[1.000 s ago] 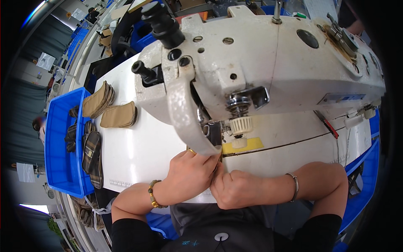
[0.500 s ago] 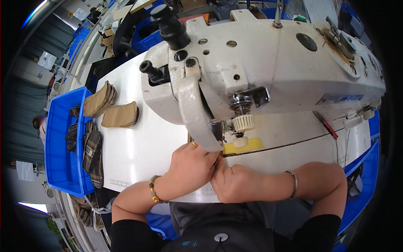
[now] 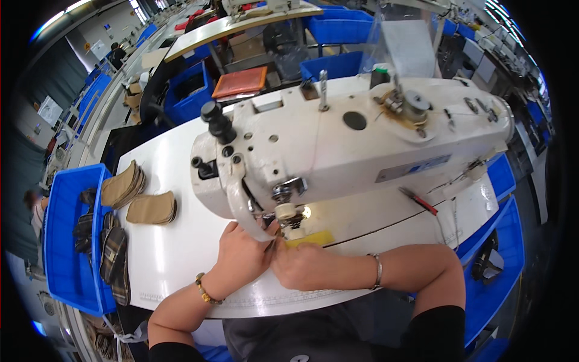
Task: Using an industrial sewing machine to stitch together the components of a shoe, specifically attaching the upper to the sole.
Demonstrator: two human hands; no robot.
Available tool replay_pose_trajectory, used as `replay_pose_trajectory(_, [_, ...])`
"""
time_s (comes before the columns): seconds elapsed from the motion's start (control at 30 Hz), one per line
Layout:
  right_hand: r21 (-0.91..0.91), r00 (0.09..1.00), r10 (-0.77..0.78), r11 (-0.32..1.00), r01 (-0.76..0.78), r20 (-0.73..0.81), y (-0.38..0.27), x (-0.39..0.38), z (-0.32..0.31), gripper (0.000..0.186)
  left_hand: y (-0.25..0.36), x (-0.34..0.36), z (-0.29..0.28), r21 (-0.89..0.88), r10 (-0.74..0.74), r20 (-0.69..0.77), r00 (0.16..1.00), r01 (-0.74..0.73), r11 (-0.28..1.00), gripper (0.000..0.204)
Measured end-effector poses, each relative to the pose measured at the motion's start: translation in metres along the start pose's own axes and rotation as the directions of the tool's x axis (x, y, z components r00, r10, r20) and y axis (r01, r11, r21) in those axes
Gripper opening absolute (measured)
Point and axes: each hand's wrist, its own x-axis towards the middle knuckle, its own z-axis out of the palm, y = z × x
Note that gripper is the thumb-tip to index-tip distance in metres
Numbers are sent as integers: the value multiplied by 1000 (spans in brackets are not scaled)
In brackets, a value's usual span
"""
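A white sewing machine [image 3: 338, 145] stands on a white table [image 3: 175, 265], its head end over my two hands. My left hand [image 3: 243, 253] is closed, with its fingertips beside the needle area, partly behind the pale curved guard [image 3: 244, 211]. Close against it, my right hand [image 3: 301, 265] is also closed, thumb side toward the left fingers. Whatever the fingers pinch is hidden by the hands and guard. A yellow strip [image 3: 313, 239] lies on the machine bed just beyond my right hand.
Two stacks of tan fabric pieces [image 3: 151, 208] lie at the left. Beside them, a blue bin [image 3: 72, 289] holds dark pieces, with plaid pieces [image 3: 113, 256] at its edge. A red-handled tool [image 3: 422, 202] lies right. Another blue bin [image 3: 503, 265] stands beyond the right edge.
The view has shifted, so the machine appears lower and smaller and more of the room behind shows. Both hands stay together near the needle area, still closed.
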Motion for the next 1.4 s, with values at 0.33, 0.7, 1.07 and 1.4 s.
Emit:
replay_pose_trajectory(0.33, [162, 984, 179, 971, -175, -11, 18, 3, -13, 18, 4, -17, -23, 254, 26, -214, 977, 30, 967, 27])
replay_pose_trajectory(0.7, [75, 964, 264, 962, -264, 5, 30, 5, -15, 9, -12, -9, -11, 152, 159, -306, 939, -117, 981, 31])
replay_pose_trajectory(1.07, [115, 956, 293, 950, -290, -16, 27, 5, -13, 16, -17, -7, 1, 67, 222, -367, 903, -212, 975, 35])
replay_pose_trajectory(1.4, [149, 962, 272, 951, -271, 13, 21, 2, -1, 9, -21, 0, 0, -10, 156, -343, 926, -169, 985, 38])
